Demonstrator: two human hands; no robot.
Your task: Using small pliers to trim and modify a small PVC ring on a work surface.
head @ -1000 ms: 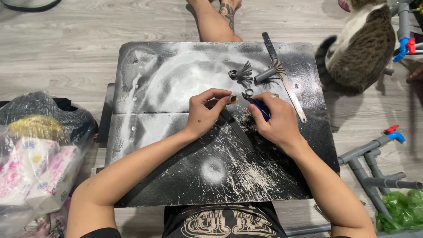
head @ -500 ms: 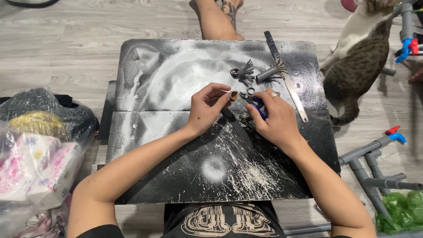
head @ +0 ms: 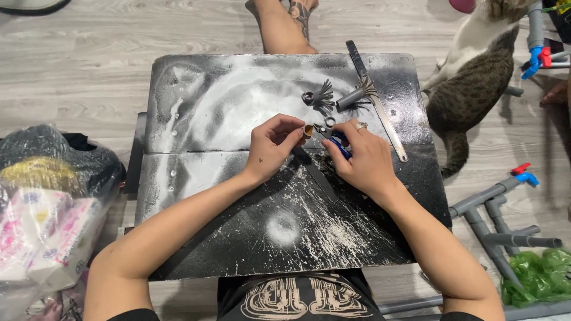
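two hands (head: 270, 145), one blue-handled scissors (head: 336, 141), one cat (head: 476, 77)

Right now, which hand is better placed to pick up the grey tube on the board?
Probably the right hand: the grey tube lies just beyond it, while the left hand pinches a small brass piece.

The cat (head: 476, 77) at two o'clock is seen to have shifted: a second ago it was curled close against the board's (head: 238, 95) right edge, while now it is stretched out, its head near the top border and its tail trailing toward three o'clock. The left hand (head: 270, 148) and right hand (head: 363, 157) have barely been moved, the small brass piece (head: 308, 130) being kept pinched between them.
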